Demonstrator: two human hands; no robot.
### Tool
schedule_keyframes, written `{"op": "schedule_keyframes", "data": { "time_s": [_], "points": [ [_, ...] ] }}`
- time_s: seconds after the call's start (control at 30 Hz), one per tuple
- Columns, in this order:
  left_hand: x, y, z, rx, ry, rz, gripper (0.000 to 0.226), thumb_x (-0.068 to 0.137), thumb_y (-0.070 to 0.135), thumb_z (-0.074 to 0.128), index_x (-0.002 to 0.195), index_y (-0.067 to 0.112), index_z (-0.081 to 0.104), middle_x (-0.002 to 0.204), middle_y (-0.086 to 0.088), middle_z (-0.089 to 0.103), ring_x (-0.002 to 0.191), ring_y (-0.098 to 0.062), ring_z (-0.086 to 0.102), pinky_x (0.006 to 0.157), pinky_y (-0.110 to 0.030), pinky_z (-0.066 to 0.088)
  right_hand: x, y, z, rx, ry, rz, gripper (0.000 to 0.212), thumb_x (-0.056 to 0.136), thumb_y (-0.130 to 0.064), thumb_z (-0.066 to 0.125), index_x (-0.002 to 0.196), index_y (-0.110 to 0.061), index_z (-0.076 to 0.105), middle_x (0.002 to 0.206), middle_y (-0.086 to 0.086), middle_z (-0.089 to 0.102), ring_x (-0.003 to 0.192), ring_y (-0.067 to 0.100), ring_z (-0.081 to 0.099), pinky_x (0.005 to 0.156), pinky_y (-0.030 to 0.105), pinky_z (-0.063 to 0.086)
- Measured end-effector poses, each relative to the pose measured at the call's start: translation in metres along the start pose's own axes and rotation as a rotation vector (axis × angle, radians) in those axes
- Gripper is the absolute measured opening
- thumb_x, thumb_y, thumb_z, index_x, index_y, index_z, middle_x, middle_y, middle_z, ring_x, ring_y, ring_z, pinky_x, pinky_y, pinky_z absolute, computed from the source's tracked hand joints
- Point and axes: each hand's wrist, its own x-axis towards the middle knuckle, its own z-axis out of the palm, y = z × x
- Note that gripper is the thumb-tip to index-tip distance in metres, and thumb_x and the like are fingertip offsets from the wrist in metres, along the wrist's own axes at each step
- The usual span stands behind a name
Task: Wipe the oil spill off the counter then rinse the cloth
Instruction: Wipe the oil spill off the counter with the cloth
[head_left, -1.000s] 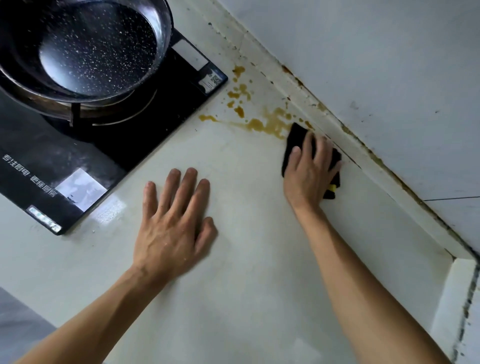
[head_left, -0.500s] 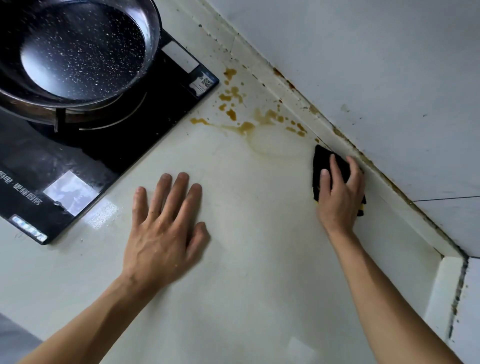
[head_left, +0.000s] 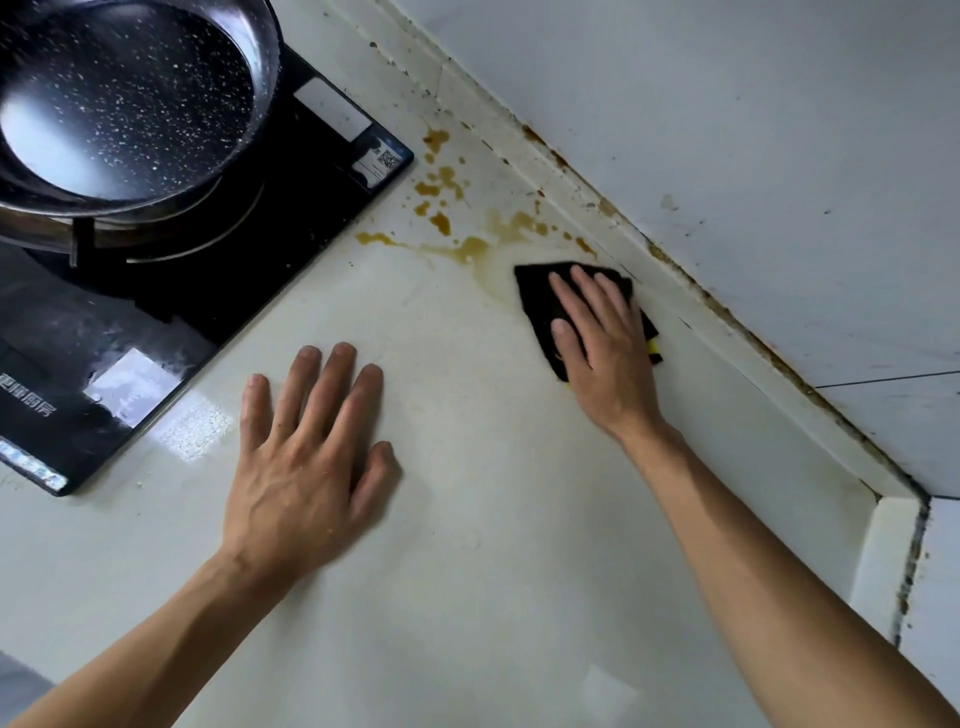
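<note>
Two hands flat | right hand (head_left: 605, 345) presses cloth (head_left: 540, 301) beside oil spill (head_left: 467, 249) | left hand (head_left: 306, 452) on counter (head_left: 493, 519)

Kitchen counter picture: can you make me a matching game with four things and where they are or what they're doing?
Things:
1. cloth
2. frying pan
3. left hand
4. oil spill

Places or states:
A. on the stove
B. brown splotches near the wall
C. flat on the bare counter
D. pressed under the right hand

Pairs: 1-D, 2-A, 3-C, 4-B
</note>
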Motion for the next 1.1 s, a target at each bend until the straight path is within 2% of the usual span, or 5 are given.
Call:
{"op": "schedule_keyframes", "data": {
  "time_s": [0.23, 0.67, 0.8, 0.93, 1.1],
  "points": [
    [0.001, 0.002, 0.000, -0.003, -0.003, -0.007, 0.070, 0.100, 0.045, 0.044, 0.162, 0.013, 0.043, 0.174, -0.012, 0.033, 0.163, -0.039, 0.024, 0.129, -0.067, 0.014, -0.051, 0.070, -0.029, -0.059, 0.028, 0.179, 0.053, 0.111, -0.036, 0.033, 0.159, -0.018, 0.044, 0.164, 0.007, 0.042, 0.149, 0.032, 0.037, 0.125, 0.056, 0.026],
    [0.000, 0.000, 0.001, 0.003, 0.019, 0.003, 0.069, 0.100, 0.044, 0.047, 0.161, 0.012, 0.044, 0.173, -0.014, 0.035, 0.161, -0.040, 0.027, 0.126, -0.068, 0.019, 0.016, -0.018, 0.005, -0.073, -0.104, -0.052, 0.056, 0.113, -0.047, 0.023, 0.167, -0.032, 0.024, 0.176, -0.003, 0.018, 0.163, 0.022, 0.012, 0.131, 0.056, 0.009],
    [0.001, 0.002, 0.003, 0.002, 0.025, -0.007, 0.069, 0.099, 0.044, 0.047, 0.161, 0.012, 0.044, 0.173, -0.013, 0.035, 0.162, -0.040, 0.026, 0.127, -0.067, 0.017, -0.001, 0.011, -0.008, -0.130, -0.060, 0.155, 0.058, 0.111, -0.045, 0.025, 0.166, -0.029, 0.028, 0.174, -0.001, 0.023, 0.161, 0.025, 0.019, 0.129, 0.057, 0.012],
    [0.002, 0.002, 0.003, 0.000, 0.022, -0.001, 0.070, 0.098, 0.043, 0.049, 0.160, 0.012, 0.045, 0.172, -0.013, 0.036, 0.161, -0.041, 0.027, 0.127, -0.067, 0.017, 0.032, -0.035, 0.011, -0.133, 0.062, 0.448, 0.057, 0.112, -0.043, 0.028, 0.166, -0.026, 0.027, 0.173, 0.001, 0.025, 0.159, 0.028, 0.020, 0.129, 0.057, 0.006],
    [0.001, -0.002, 0.004, -0.002, 0.019, 0.005, 0.070, 0.099, 0.045, 0.048, 0.161, 0.013, 0.043, 0.174, -0.012, 0.034, 0.163, -0.040, 0.025, 0.128, -0.068, 0.016, 0.065, -0.081, 0.028, -0.112, -0.020, 0.265, 0.062, 0.111, -0.051, 0.022, 0.168, -0.028, 0.019, 0.176, 0.000, 0.018, 0.162, 0.027, 0.014, 0.130, 0.058, 0.004]
  ]
}}
